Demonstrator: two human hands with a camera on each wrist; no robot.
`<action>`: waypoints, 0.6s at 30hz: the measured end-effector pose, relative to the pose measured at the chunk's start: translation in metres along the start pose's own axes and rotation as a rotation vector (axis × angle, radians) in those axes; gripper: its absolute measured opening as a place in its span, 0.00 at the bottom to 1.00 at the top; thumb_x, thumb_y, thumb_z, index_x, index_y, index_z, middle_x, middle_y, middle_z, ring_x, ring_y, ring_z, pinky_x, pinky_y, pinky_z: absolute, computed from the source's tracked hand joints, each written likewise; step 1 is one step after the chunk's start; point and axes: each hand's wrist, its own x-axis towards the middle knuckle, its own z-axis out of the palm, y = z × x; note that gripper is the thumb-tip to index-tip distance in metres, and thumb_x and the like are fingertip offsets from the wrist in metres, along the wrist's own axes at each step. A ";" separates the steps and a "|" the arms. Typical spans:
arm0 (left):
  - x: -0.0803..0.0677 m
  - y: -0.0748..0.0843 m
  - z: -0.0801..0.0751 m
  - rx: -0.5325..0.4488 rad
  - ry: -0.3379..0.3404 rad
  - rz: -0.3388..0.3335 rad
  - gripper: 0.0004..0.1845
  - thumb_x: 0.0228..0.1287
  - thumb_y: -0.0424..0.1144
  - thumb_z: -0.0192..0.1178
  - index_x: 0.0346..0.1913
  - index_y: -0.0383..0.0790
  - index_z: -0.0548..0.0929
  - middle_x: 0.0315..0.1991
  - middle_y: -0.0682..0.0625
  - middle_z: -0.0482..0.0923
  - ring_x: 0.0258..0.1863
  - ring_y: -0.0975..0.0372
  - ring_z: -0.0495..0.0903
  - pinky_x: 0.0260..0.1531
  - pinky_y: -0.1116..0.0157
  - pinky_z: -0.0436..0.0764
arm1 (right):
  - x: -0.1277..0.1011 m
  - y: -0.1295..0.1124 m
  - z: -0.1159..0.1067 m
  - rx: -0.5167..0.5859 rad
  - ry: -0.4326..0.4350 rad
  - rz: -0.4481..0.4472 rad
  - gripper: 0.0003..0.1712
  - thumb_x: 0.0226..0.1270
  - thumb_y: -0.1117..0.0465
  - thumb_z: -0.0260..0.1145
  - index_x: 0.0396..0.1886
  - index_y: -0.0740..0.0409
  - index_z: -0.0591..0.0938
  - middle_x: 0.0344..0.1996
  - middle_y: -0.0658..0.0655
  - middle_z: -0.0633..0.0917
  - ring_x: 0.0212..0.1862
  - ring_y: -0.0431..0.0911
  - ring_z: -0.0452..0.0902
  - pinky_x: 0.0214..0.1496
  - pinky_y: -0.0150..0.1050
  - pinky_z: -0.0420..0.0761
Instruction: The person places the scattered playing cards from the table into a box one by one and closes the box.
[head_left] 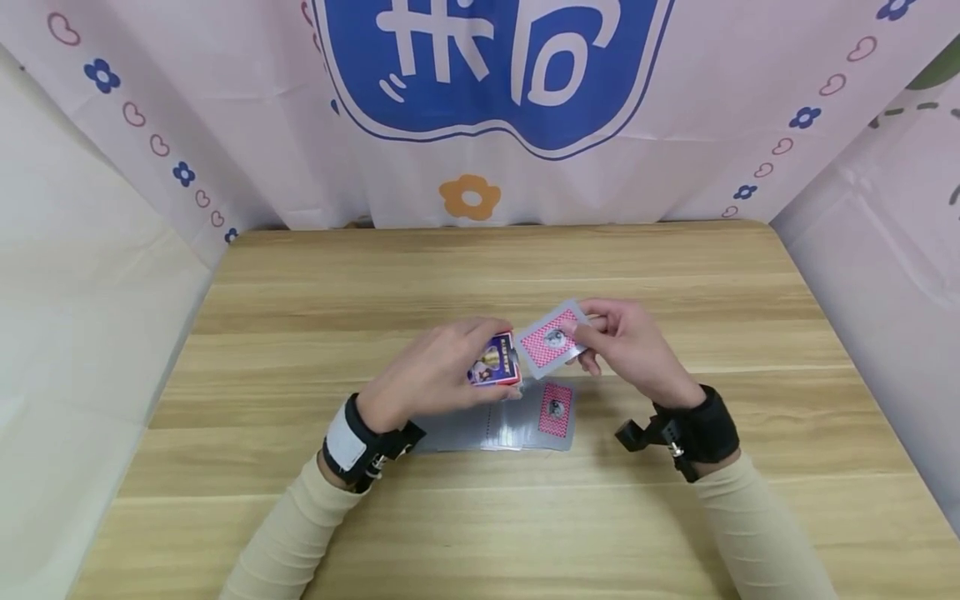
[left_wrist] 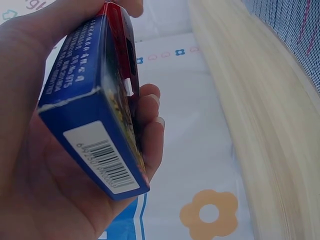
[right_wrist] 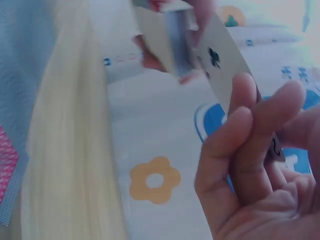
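**Card box in the left hand, single card in the right**

From the head view, the left hand (head_left: 438,367) is gripping a blue card box (head_left: 495,361) above the middle of the table (head_left: 480,267), while the right hand (head_left: 630,342) is pinching one playing card (head_left: 552,337) back-up beside it. A spread of cards (head_left: 525,421) is lying underneath, partly hidden by the left hand.

The left wrist view is showing fingers (left_wrist: 150,125) curling round the box (left_wrist: 95,115), barcode end nearest.

In the blurred right wrist view, fingers (right_wrist: 245,135) are pressing the card (right_wrist: 220,60); it is probably a club.

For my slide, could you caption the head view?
Left hand holds card box; right hand pinches playing card above spread cards.
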 end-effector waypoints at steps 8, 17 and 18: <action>-0.001 0.000 -0.001 -0.006 0.028 -0.007 0.43 0.61 0.62 0.74 0.71 0.39 0.75 0.48 0.49 0.85 0.38 0.66 0.81 0.35 0.70 0.82 | 0.000 0.001 0.004 0.059 0.032 -0.003 0.15 0.79 0.67 0.58 0.59 0.69 0.80 0.33 0.49 0.92 0.20 0.42 0.75 0.28 0.33 0.78; -0.001 0.001 0.001 -0.017 0.049 0.011 0.42 0.60 0.61 0.75 0.69 0.39 0.76 0.47 0.50 0.85 0.36 0.67 0.80 0.34 0.71 0.81 | 0.003 0.004 0.033 -0.037 0.189 -0.050 0.14 0.78 0.62 0.64 0.55 0.66 0.82 0.27 0.55 0.91 0.18 0.47 0.81 0.18 0.32 0.65; 0.000 0.001 0.001 -0.016 0.055 0.012 0.42 0.59 0.61 0.76 0.69 0.39 0.76 0.47 0.50 0.85 0.36 0.67 0.80 0.34 0.71 0.81 | 0.002 0.004 0.036 -0.036 0.215 -0.058 0.13 0.78 0.62 0.64 0.55 0.66 0.83 0.26 0.56 0.91 0.17 0.47 0.81 0.17 0.32 0.64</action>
